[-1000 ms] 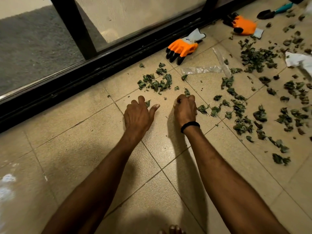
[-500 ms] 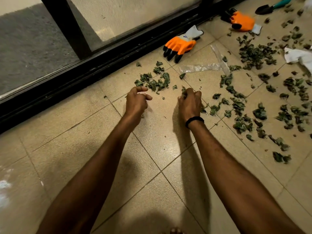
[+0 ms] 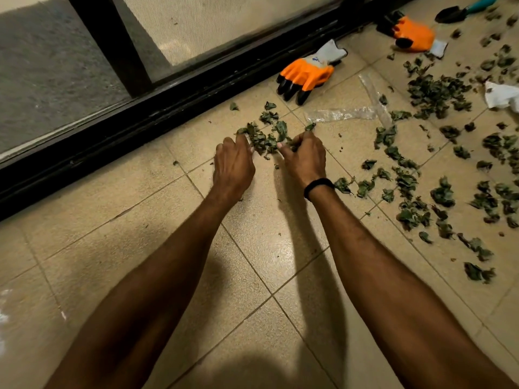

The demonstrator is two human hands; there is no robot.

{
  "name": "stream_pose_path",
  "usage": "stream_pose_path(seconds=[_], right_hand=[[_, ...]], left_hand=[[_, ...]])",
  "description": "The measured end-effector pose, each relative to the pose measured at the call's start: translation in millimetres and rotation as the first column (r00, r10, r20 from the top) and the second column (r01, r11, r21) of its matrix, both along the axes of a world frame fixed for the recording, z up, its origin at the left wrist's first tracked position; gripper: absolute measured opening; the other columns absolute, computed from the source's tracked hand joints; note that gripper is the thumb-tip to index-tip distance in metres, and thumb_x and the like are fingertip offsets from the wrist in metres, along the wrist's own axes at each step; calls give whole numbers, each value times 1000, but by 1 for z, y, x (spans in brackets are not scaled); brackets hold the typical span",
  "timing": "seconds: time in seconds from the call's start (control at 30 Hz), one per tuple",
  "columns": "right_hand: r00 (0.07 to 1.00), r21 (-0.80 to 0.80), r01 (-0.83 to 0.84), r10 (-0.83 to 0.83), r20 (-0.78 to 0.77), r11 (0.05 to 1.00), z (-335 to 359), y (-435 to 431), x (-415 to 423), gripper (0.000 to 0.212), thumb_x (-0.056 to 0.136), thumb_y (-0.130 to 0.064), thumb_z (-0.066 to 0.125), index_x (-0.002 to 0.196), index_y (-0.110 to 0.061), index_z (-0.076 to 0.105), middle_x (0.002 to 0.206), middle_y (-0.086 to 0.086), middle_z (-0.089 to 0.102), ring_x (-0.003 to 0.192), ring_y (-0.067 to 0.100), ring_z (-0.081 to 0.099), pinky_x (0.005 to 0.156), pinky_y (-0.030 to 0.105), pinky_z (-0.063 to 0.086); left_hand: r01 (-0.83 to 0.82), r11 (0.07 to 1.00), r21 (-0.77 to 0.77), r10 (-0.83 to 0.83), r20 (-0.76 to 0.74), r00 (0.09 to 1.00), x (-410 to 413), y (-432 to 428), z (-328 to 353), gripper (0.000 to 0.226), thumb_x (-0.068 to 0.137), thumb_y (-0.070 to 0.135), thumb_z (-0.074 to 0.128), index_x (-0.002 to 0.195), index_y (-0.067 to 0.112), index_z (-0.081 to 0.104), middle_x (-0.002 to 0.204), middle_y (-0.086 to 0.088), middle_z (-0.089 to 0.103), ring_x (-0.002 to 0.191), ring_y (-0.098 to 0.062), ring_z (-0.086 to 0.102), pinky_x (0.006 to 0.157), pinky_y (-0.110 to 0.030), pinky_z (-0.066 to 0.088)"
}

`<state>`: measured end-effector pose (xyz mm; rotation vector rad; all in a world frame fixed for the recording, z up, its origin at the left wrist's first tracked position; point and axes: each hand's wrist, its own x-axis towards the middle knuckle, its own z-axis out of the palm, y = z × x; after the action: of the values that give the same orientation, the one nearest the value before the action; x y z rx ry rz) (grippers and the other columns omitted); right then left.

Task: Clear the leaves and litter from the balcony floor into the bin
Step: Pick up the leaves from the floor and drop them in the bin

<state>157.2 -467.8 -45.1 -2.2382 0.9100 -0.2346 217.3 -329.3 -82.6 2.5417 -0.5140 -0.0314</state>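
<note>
A: How far along is the clearing being judged to be?

B: Early. The tiled floor [image 3: 252, 262] is still being covered by scattered leaves [image 3: 438, 92] across the whole right side, and no bin is being shown anywhere in the head view, so nothing can be said to be binned yet. Only the tiles nearest the viewer are being left bare.

A: And the litter?

B: A strip of clear plastic [image 3: 341, 114] is lying just beyond the hands, and a crumpled white scrap [image 3: 501, 96] is being cut off by the right edge. Two orange gloves are lying unworn: the near glove [image 3: 307, 73] by the black door track [image 3: 157, 119], the far glove [image 3: 412, 35] further along, beside a small trowel [image 3: 460, 11].

A: What is being worked on at this moment?

B: A small leaf cluster [image 3: 266, 136] near the track is being gathered between both hands.

A: How is the grip being set?

B: The left hand [image 3: 233, 164] is being held loosely curled, its fingertips [image 3: 243, 140] touching the left edge of the cluster; nothing is being gripped that can be made out. The right hand [image 3: 304, 158] is being closed, with leaf bits showing at its knuckles, so a pinch of leaves is probably being held, though the palm is hidden.

A: What is being left to do?

B: By judgement, nearly everything: gathering, carrying, binning.
</note>
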Motion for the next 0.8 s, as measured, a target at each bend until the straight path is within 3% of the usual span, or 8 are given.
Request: stream_pose_path(seconds=[0.13, 0.23, 0.3, 0.43, 0.53, 0.6, 0.7, 0.8], right_hand=[[995, -69, -83, 79, -59, 994, -7, 12, 4, 30, 97, -24, 59, 123, -10, 51, 124, 9, 48, 107, 22, 50, 82, 24, 35], [995, -59, -56, 51, -80, 997, -12, 14, 2, 14, 99, -15, 49, 112, -10, 53, 108, 6, 49, 96, 23, 50, 70, 22, 32], [994, -73, -72, 66, -86, 995, -12, 15, -2, 13, 98, -20, 53, 102, -9, 56, 98, 5, 51, 83, 19, 46, 62, 24, 30], [997, 149, 61, -66, 27, 987, -5, 15, -10, 22, 99, -28, 48, 85, -11, 50, 74, -2, 50, 63, 14, 43, 55, 29, 37], [966, 440, 188, -246, 79, 878, 3, 8, -11, 13, 97, -13, 46, 93, -11, 58, 80, 3, 68, 68, 16, 63, 63, 32, 55], [942, 547, 220, -321, 94, 808, 8, -2, -10, 17, 96, -7, 46, 93, -14, 61, 77, 3, 68, 64, 13, 62, 61, 28, 54], [920, 587, 266, -384, 83, 765, 10, -18, -5, 16, 94, -19, 53, 83, -14, 64, 70, 1, 67, 60, 14, 60, 62, 31, 52], [938, 369, 283, -336, 87, 885, 10, -33, 7, 24, 93, -35, 59, 78, -16, 58, 75, 2, 64, 71, 20, 61, 67, 36, 49]], left_hand=[[-56, 938, -343, 1, -159, 987, -1, 9, 11, 16, 105, 24, 45, 111, 10, 51, 96, -5, 64, 78, -20, 60, 69, -44, 56], [-217, 850, -481, 46, -342, 938, 4, 14, 28, 22, 103, 13, 47, 124, 12, 52, 100, 0, 64, 76, -9, 58, 65, -27, 52], [-305, 819, -486, 82, -428, 900, 11, 15, 34, 32, 100, 5, 46, 129, 12, 56, 97, 4, 64, 77, -11, 59, 68, -29, 53], [-455, 722, -521, 73, -597, 799, 18, 14, 39, 30, 94, 2, 42, 97, 12, 69, 97, -4, 71, 74, -12, 59, 62, -26, 47], [-577, 607, -547, 55, -695, 717, 13, 12, 39, 23, 89, 19, 43, 76, 17, 61, 78, -4, 61, 55, -10, 43, 50, -25, 30], [-618, 569, -542, 49, -728, 684, 10, 9, 36, 23, 91, 32, 45, 76, 18, 56, 74, -3, 54, 53, -11, 37, 49, -24, 27], [-559, 670, -488, 124, -669, 733, 10, 0, 29, 40, 101, 47, 45, 83, 14, 60, 74, -4, 54, 58, -15, 44, 52, -23, 34], [-349, 815, -463, 107, -473, 875, 13, -7, 28, 36, 108, 34, 38, 102, 8, 63, 89, -4, 62, 77, -15, 57, 70, -30, 50]])
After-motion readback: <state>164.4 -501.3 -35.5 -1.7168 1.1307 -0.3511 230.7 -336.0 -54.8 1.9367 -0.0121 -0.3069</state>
